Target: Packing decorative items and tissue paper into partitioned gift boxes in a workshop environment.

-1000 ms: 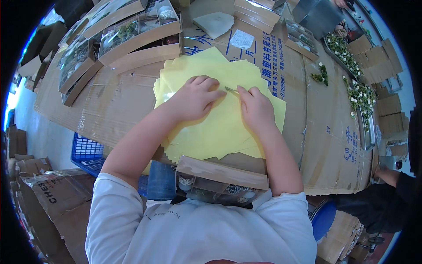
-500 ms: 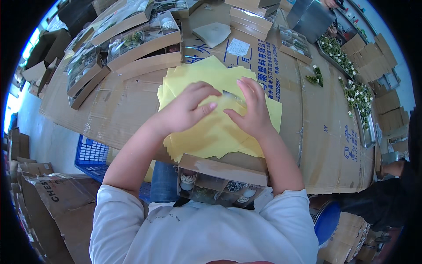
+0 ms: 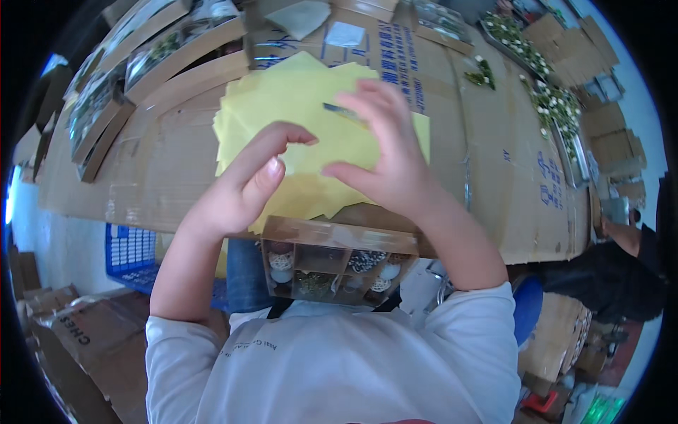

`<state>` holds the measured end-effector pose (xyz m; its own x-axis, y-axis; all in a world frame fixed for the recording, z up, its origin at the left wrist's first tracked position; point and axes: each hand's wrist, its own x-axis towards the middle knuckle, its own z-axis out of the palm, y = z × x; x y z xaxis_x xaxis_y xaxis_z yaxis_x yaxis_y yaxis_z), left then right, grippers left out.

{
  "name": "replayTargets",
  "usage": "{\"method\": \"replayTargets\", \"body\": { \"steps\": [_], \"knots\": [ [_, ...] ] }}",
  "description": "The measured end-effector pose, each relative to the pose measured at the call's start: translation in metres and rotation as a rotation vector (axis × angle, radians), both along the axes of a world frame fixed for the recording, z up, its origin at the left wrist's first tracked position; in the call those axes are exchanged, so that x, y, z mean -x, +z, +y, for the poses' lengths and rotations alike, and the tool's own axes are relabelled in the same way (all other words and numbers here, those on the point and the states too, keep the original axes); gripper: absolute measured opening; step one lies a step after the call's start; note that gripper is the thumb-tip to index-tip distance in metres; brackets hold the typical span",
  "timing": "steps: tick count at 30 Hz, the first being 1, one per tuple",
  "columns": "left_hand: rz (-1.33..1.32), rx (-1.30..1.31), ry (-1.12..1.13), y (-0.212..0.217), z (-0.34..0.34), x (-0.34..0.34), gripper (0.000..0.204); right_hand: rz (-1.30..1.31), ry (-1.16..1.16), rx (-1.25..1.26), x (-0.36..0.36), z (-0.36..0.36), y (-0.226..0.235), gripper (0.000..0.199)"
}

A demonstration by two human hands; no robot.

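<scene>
— Yellow sheets [image 3: 304, 106], where do they lie?
— Stacked on the cardboard-covered worktop [image 3: 162, 162], under both raised hands
— And the hands?
— Left hand [image 3: 244, 187] half curled, holding nothing I can see. Right hand [image 3: 385, 159] fingers spread, a small dark strip [image 3: 342, 111] at its fingertips; a compartment box [image 3: 332, 261] sits just below

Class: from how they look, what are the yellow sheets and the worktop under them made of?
Yellow sheets: probably thin matte paper; flat, loosely stacked, edges fanned, no shine.
Worktop: looks like brown corrugated cardboard, dull; creases, flap seams and tape strips show.
</scene>
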<state>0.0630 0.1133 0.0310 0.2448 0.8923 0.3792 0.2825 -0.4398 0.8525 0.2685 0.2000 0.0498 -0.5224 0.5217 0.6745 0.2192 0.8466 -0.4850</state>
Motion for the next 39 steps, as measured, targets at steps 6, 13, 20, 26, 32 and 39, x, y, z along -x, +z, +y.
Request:
{"method": "replayTargets", "body": {
  "steps": [6, 13, 20, 26, 32, 39],
  "knots": [
    [-0.032, 0.294, 0.413, -0.03, 0.007, 0.0, 0.053, 0.078, 0.073, -0.295, -0.012, -0.02, 0.009, 0.013],
    [0.321, 0.306, -0.361, 0.0, -0.042, 0.0, 0.057, -0.096, 0.389, 0.681, -0.069, -0.051, -0.002, 0.033],
    [0.771, 0.279, -0.178, -0.005, -0.048, -0.05, 0.038, -0.159, 0.292, 0.71, -0.076, -0.056, -0.027, 0.018],
    [0.618, 0.261, -0.055, -0.018, -0.068, -0.068, 0.036, -0.134, 0.139, 1.408, -0.05, -0.06, -0.031, 0.002],
    [0.652, 0.329, -0.048, -0.008, -0.074, -0.069, 0.04, -0.224, 0.117, 1.52, -0.054, -0.066, -0.041, 0.003],
    [0.407, 0.238, -0.205, -0.017, -0.065, -0.059, 0.065, -0.321, -0.028, 1.471, -0.055, -0.072, -0.043, 0.004]
  ]
}}
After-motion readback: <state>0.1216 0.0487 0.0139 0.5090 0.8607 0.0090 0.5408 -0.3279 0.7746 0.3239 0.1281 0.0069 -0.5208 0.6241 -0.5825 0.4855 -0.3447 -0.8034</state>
